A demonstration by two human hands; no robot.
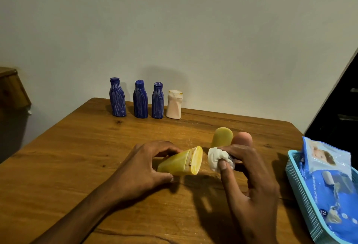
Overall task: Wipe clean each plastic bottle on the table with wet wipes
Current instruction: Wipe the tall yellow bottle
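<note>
The left hand (147, 163) is holding the yellow bottle (181, 163) on its side at the centre of the frame, just above the bench (77, 147), long axis running left to right, flat end facing right. The right hand (249, 178) is pinching a wadded wet wipe (217, 158) just right of that end, apart from it.

3 blue white-streaked bottles (139, 99); yellow bottle (181, 162); white wipe (218, 158); turquoise basket (302, 191).
</note>
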